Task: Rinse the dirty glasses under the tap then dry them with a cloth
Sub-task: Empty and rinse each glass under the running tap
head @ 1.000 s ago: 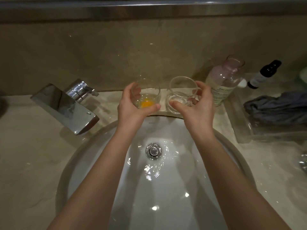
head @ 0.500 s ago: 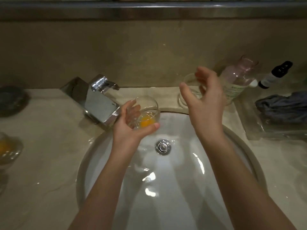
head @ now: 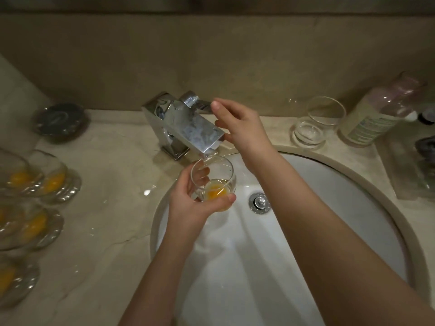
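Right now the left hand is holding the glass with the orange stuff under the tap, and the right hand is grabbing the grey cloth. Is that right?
Not quite. The right hand is not at the cloth; it reaches to the tap, fingers by its handle. The rest is right: the left hand holds the glass with the orange residue just below the spout, over the sink. The head view shows this.

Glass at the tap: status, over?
Left hand grips dirty glass under tap spout, orange residue inside. Right hand at tap lever, grip unclear. No water seen. Nothing blocking.
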